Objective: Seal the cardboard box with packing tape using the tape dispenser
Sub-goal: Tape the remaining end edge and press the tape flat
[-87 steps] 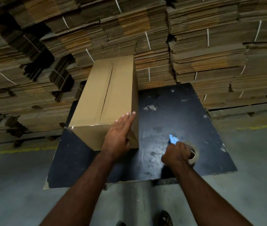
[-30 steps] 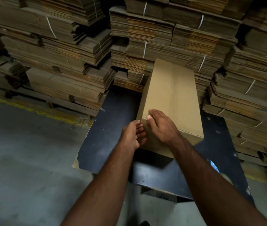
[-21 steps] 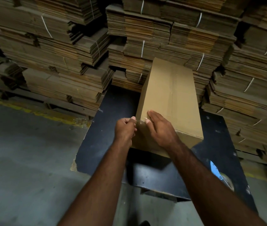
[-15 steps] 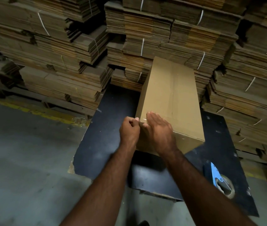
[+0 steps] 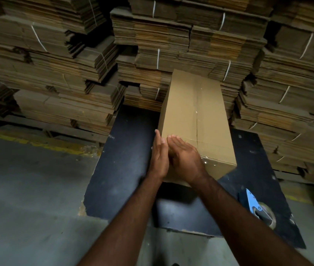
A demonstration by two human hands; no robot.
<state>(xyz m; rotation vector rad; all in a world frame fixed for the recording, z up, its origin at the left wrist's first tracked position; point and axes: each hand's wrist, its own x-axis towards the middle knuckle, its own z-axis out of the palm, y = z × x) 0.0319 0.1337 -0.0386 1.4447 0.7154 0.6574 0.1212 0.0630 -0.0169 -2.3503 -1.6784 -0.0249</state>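
A long brown cardboard box lies on a black table, its top flaps closed, with clear tape glinting along the centre seam and over the near end. My left hand lies flat against the box's near left corner, fingers straight. My right hand rests flat on the near top edge of the box, palm down over the tape. Neither hand holds anything. The blue tape dispenser with its roll lies on the table at the near right, apart from both hands.
Tall stacks of flattened, strapped cardboard stand right behind and beside the table, close to the box's far end. Grey concrete floor with a yellow line lies to the left. The table's near left corner is chipped.
The right hand left the dispenser on the table and came to the box's near end. The left hand went from a closed pinch at the corner to flat, and both hands now press there.
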